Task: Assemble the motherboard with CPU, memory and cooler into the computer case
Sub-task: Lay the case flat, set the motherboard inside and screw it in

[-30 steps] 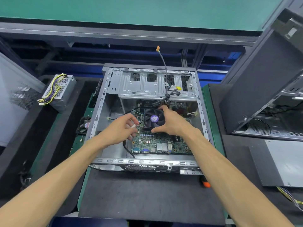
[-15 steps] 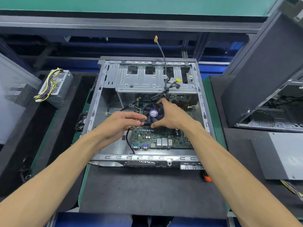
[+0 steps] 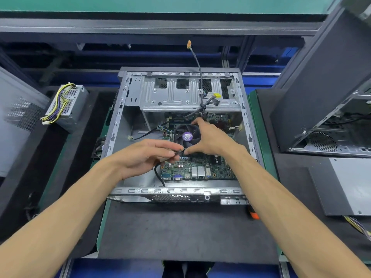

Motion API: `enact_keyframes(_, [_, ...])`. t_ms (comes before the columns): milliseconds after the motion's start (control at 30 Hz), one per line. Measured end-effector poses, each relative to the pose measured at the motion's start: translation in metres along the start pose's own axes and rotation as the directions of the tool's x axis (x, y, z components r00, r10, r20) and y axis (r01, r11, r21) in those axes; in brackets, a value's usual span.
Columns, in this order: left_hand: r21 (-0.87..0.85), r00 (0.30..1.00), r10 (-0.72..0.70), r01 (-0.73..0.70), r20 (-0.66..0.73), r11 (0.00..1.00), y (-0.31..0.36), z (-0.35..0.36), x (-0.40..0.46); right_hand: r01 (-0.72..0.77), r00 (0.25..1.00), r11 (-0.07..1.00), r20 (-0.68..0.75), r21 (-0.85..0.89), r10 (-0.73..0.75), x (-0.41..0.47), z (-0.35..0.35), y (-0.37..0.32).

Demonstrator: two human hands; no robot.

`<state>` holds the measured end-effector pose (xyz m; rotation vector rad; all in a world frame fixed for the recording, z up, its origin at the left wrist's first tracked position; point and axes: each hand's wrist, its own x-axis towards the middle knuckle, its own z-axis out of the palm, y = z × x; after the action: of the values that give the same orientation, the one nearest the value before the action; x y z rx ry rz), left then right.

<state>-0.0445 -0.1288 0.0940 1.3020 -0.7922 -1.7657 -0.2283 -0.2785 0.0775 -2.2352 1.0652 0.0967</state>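
Note:
An open grey computer case [image 3: 120, 109] lies flat on a dark mat. Inside it sits the green motherboard [image 3: 200, 167], with a black cooler fan [image 3: 186, 136] on top that has a purple centre label. My right hand [image 3: 210, 140] curls round the cooler, index finger at its far edge and thumb at its near edge. My left hand [image 3: 146, 155] pinches a thin black cable [image 3: 158, 175] just left of the cooler's near corner. The CPU and memory are hidden under the cooler and hands.
A silver power supply [image 3: 67, 106] with yellow and black wires lies at the left. Another open case [image 3: 331, 93] stands at the right, with a grey panel [image 3: 345, 185] in front of it. A cable with an orange plug [image 3: 188, 44] sticks up from the drive cage [image 3: 180, 93].
My left hand has slid right, toward the cooler's near corner, with the black cable in its fingers. My right hand keeps its hold round the cooler. The camera has tilted slightly.

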Motion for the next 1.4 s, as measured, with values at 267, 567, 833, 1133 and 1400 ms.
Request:
enact_keyframes(267, [0.434, 0.976, -0.093, 0.172, -0.197, 0.884, -0.004, 0.002, 0.004, 0.006, 1.0, 1.0, 0.008, -0.002, -0.006, -0.001, 0.0, 0.0])
enact_keyframes(567, [0.972, 0.971, 0.175, 0.126, -0.162, 0.198, -0.016, 0.013, 0.013, 0.018, 1.0, 0.999, 0.006, -0.045, -0.018, -0.001, 0.004, -0.001])
enact_keyframes(833, [1.0, 0.993, 0.116, -0.012, 0.014, -0.018, -0.02, 0.009, 0.027, 0.014, 1.0, 0.999, -0.005, -0.032, -0.014, 0.0, 0.006, 0.001])
enact_keyframes(1133, [0.994, 0.994, 0.067, -0.076, 0.081, -0.076, -0.019, 0.006, 0.032, 0.037, 0.999, 0.999, -0.018, -0.027, -0.037, 0.002, 0.006, 0.001])
enact_keyframes(1400, [0.992, 0.992, 0.083, -0.09, 0.097, -0.09, -0.019, 0.01, 0.033, 0.029, 1.0, 0.999, -0.006, -0.022, -0.029, 0.003, 0.005, 0.002])
